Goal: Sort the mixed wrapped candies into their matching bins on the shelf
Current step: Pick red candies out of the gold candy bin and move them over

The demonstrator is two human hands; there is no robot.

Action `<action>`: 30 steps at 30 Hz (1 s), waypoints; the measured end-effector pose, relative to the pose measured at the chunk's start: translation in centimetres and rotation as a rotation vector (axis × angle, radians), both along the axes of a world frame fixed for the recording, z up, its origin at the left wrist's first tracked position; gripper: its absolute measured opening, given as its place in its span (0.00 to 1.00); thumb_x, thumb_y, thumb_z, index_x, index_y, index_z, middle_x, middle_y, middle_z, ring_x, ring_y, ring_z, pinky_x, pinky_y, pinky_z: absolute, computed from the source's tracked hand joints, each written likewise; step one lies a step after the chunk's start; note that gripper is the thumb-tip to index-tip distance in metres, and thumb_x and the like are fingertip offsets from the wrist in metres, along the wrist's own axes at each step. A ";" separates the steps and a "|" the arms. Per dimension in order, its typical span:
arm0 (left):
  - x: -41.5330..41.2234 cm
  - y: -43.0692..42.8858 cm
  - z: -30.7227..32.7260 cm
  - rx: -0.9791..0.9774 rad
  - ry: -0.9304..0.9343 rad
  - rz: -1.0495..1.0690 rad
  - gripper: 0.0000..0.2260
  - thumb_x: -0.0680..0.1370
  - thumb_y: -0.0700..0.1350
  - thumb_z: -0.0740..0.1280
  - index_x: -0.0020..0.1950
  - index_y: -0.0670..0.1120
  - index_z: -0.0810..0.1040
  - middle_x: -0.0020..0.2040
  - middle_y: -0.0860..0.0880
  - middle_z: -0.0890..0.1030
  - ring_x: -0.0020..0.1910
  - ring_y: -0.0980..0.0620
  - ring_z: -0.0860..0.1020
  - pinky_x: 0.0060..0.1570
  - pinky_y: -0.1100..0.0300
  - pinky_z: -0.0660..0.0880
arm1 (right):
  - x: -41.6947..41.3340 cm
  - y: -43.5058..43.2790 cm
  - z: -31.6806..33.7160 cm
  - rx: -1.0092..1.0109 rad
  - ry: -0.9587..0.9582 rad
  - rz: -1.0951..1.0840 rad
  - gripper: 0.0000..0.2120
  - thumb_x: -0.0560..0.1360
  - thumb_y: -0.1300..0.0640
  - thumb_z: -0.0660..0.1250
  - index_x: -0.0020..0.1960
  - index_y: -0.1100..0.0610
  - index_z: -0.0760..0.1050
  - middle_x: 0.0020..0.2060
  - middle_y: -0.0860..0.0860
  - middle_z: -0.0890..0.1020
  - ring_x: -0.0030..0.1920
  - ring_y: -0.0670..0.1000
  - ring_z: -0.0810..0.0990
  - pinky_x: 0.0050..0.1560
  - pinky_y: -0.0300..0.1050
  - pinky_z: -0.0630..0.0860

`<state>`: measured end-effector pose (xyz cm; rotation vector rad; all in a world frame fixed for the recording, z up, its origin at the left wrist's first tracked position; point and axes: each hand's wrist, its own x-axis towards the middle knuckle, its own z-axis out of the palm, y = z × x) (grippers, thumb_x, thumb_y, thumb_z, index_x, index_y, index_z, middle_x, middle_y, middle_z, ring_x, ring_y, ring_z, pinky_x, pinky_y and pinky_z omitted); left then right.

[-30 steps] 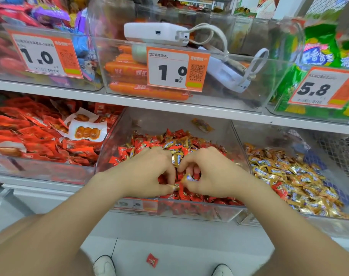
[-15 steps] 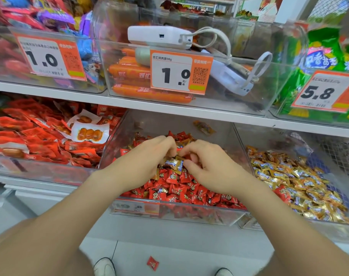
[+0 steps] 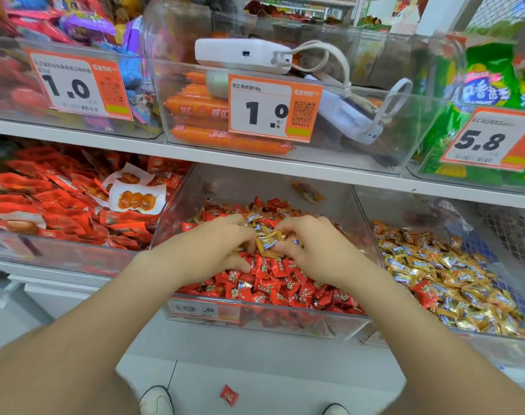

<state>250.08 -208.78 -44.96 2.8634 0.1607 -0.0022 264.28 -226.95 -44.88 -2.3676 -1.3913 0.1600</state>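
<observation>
Head view: both hands are down in the middle bin (image 3: 285, 324), about its centre, on top of the red candies (image 3: 285, 283) that fill it. The left hand (image 3: 213, 250) and right hand (image 3: 312, 250) have their fingers curled in with the tips nearly meeting. Between them they pinch a small clump of gold candies (image 3: 267, 242); which finger holds which piece I cannot tell.

By my reckoning the gold ones belong in the right bin (image 3: 480, 345), just beside this one. It holds mostly gold pieces, with red strays (image 3: 423, 290) toward its front-left corner. A dropped candy (image 3: 229, 394) lies on the floor.

These pieces look feather-light, with a hard little centre and crinkly foil round it. The foil is glossy and likely slick, so a loose handful could shed a piece over the bin's front edge. Nothing here seems fragile. I'd take each one by its body, or by a twisted end of the wrapper, with the fingers cupped under the clump. The surrounding heap is loose and will slide as pieces come out.
</observation>
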 end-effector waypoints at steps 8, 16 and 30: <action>-0.8 0.0 0.9 -0.227 -0.191 0.066 0.11 0.81 0.54 0.71 0.44 0.50 0.74 0.43 0.53 0.79 0.41 0.56 0.78 0.44 0.55 0.77 | -0.3 -0.9 2.3 0.050 0.199 -0.082 0.10 0.83 0.54 0.58 0.46 0.55 0.74 0.35 0.53 0.82 0.31 0.50 0.74 0.34 0.47 0.69; -0.5 0.0 1.0 -0.327 -0.177 0.103 0.10 0.86 0.54 0.61 0.49 0.50 0.67 0.36 0.49 0.78 0.31 0.52 0.72 0.33 0.56 0.69 | -0.9 0.0 2.6 0.203 0.092 -0.235 0.19 0.76 0.54 0.60 0.29 0.56 0.60 0.23 0.50 0.64 0.27 0.51 0.61 0.30 0.45 0.57; -1.0 1.2 0.7 -0.187 -0.180 0.070 0.05 0.85 0.54 0.62 0.52 0.55 0.74 0.51 0.55 0.74 0.50 0.61 0.74 0.51 0.59 0.71 | -0.4 0.0 2.6 0.345 0.596 -0.211 0.08 0.84 0.55 0.67 0.54 0.60 0.73 0.40 0.59 0.87 0.37 0.59 0.89 0.47 0.64 0.86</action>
